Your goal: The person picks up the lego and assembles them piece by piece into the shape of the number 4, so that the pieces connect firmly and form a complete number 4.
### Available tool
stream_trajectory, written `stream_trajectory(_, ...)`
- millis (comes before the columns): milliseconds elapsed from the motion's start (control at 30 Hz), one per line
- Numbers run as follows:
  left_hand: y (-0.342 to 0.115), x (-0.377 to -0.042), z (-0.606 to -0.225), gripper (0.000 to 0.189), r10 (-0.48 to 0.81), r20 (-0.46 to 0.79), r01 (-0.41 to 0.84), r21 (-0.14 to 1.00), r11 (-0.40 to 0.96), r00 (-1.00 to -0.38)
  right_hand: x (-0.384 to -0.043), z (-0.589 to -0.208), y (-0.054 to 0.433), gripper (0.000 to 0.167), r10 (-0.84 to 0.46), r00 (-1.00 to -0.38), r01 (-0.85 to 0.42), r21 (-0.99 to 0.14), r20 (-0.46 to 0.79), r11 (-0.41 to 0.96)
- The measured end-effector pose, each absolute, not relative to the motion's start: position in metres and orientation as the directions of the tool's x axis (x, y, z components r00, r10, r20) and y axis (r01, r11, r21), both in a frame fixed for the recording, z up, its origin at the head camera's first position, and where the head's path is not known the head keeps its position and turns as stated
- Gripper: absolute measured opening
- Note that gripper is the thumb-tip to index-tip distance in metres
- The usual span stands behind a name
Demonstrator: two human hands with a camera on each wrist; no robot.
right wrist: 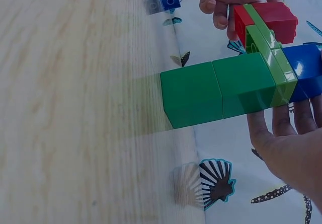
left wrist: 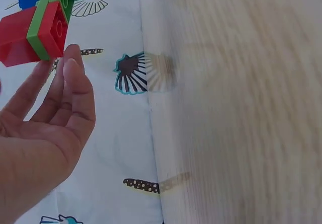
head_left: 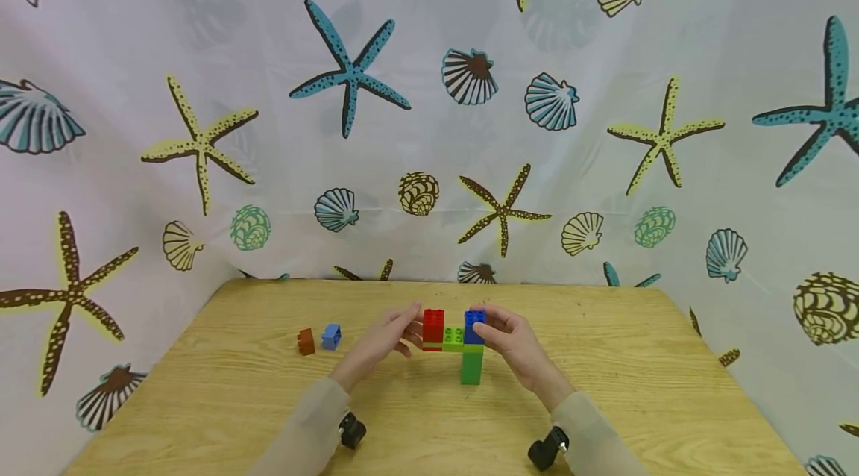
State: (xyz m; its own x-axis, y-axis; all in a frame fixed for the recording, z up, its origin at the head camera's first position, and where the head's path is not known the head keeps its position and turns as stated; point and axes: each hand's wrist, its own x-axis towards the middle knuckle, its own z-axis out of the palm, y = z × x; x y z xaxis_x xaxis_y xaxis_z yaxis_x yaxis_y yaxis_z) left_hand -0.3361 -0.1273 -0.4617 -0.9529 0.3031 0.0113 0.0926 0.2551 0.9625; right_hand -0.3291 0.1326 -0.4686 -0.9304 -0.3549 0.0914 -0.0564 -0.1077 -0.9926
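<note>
Two stacked green bricks (head_left: 472, 366) stand upright as a column on the table. On top, a light green plate (right wrist: 278, 73) juts out to the left. At its right end sits a blue brick (head_left: 473, 336), which my right hand (head_left: 520, 348) pinches, thumb in front and fingers behind. A red brick (head_left: 432, 327) stands on the plate's left end, with another red piece (left wrist: 53, 28) beneath the plate there. Beside the red bricks is my left hand (head_left: 384, 336), fingers loosely extended, fingertips right at the lower red piece in the left wrist view.
To the left on the wooden table (head_left: 235, 386) lie a brown-orange brick (head_left: 306, 342) and a lighter blue brick (head_left: 332, 336), side by side. Behind the table hangs a white cloth (head_left: 403, 148) printed with starfish and shells.
</note>
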Motion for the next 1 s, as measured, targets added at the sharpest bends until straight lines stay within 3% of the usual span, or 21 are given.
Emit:
stream_trajectory(367, -0.155, -0.333, -0.460, 0.028, 0.124, 0.134, 0.166, 0.940, 0.300, -0.983, -0.327, -0.468, 0.132, 0.057, -0.361, -0.927, -0.064, -0.992, 0.100, -0.113)
stream_trajectory(633, -0.190, -0.335, -0.455, 0.021, 0.256, 0.143, 0.245, 0.869, 0.430, -0.956, -0.328, -0.469, 0.133, 0.060, -0.365, -0.925, -0.069, -0.991, 0.105, -0.112)
stream_trajectory(1000, -0.225, -0.338, -0.451, 0.025, 0.296, 0.159, 0.295, 0.811, 0.505, -0.942, -0.328, -0.469, 0.132, 0.062, -0.367, -0.924, -0.070, -0.991, 0.106, -0.110)
